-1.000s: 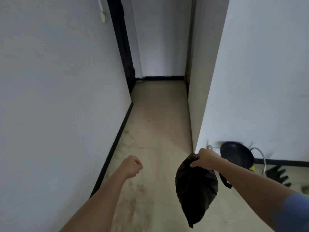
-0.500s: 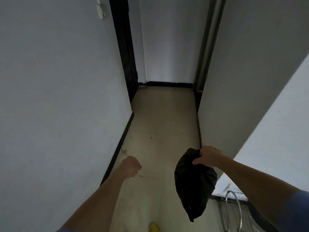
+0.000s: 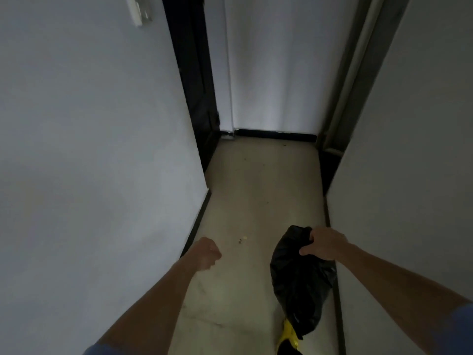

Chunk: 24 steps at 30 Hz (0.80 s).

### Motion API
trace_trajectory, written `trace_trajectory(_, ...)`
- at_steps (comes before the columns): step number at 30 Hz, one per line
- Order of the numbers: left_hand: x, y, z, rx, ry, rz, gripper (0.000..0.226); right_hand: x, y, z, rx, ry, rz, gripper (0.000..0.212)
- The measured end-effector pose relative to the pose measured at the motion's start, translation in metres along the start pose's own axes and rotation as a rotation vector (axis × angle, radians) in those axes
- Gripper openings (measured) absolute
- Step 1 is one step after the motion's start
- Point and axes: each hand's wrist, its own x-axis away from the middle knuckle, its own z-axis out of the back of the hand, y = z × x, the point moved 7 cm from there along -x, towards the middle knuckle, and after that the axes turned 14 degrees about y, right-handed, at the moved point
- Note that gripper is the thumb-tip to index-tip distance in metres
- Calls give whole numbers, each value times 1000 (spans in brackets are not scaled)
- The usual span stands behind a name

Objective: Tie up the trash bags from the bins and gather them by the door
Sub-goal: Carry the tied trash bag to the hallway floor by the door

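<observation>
Closer now, the end wall [image 3: 273, 73] is looming; the right hand [image 3: 323, 243] is clutching the black trash bag [image 3: 299, 285] in a tight grip — the left hand [image 3: 207, 253] is curling, empty.

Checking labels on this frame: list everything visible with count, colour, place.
trash bag: 1, black, hanging lower right, held at its top
yellow item: 1, yellow, bottom edge, partly behind the bag; unidentifiable
floor: 1, beige, corridor centre
specks: few, pale, floor between the hands
left wall: 1, pale grey, left
right wall: 1, pale grey, right
end wall: 1, white, far end
doorway: 1, black, beyond left wall
wall fitting: 1, white, top of left wall
right sleeve: 1, blue, bottom right corner
left-hand grip: 1, fisted, empty, lower centre-left
right-hand grip: 1, curled round the bag's top
</observation>
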Motion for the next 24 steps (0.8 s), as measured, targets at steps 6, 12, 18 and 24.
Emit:
trace_trajectory(6,-110,65,-5,-15,52,103,12,-158,-26,13,4,-100,104,48)
trace_trajectory(12,-182,106,14,-20,163,86,19,-285,-76,45,121,-129,221,52)
trace_trajectory(18,-283,105,36,30,165,196,16,-409,-137,47,203,-168,311,47)
trace_trajectory(24,-427,109,34,38,124,273,10,-534,-190,3,234,-224,328,54)
